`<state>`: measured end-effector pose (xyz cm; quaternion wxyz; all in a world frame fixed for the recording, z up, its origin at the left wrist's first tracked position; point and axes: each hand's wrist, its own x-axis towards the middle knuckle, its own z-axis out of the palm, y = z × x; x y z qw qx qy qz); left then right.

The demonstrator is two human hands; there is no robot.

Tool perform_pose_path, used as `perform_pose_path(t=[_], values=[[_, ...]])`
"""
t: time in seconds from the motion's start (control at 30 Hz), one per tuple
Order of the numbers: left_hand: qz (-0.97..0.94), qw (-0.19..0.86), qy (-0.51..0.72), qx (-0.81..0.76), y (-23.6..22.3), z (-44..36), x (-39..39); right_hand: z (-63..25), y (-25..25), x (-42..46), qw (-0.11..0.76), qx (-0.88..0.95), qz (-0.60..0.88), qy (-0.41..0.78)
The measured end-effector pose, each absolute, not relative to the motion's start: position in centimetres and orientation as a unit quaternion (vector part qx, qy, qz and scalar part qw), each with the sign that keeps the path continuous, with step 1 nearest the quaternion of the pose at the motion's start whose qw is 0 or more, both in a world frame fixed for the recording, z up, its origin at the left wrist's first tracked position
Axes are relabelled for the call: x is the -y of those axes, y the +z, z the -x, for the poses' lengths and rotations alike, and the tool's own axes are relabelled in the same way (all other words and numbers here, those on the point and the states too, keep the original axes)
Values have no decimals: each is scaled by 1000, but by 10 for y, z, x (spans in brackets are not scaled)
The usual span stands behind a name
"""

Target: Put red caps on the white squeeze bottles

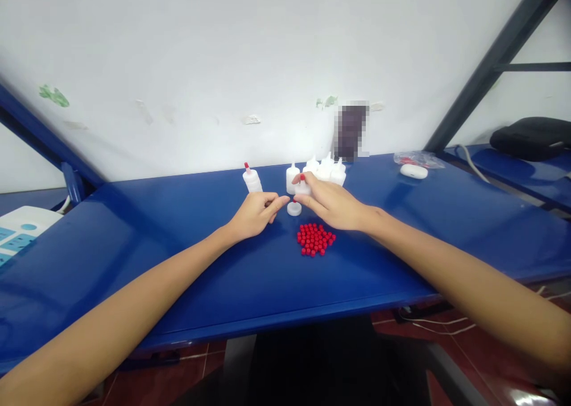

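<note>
The right hand (332,204) is holding a red-tipped white plastic piece (303,189) in a closed grip, the left hand (259,213) is sitting half-curled at its eight o'clock, contents impossible to tell, and small red cylindrical caps (314,239) are lying toward five o'clock, presumably for easy reach.

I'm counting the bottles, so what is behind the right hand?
Behind the right hand stand several white bottles, with pointed tips showing above it. The hand covers some of their lower parts; whether more are hidden cannot be seen.
</note>
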<state>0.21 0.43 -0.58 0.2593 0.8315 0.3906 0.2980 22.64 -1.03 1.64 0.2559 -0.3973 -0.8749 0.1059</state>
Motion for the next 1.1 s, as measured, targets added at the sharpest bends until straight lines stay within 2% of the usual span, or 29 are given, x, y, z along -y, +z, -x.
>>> perform_pose_path(t=[0.33, 0.5, 0.83, 0.97, 1.1], values=[[-771, 283, 422, -384, -12, -2, -5, -224, 7, -1, 334, 852, 368, 165], [-779, 247, 432, -382, -14, -3, -7, -224, 7, -1, 275, 869, 369, 182], [-862, 140, 381, -305, -14, -4, -4, -233, 8, -3, 136, 886, 436, 75], [-873, 109, 386, -277, -18, -2, -5, -234, 8, -2, 128, 890, 432, 71], [-856, 79, 436, -264, -16, -3, -3, -230, 14, 6, 203, 875, 438, 39]])
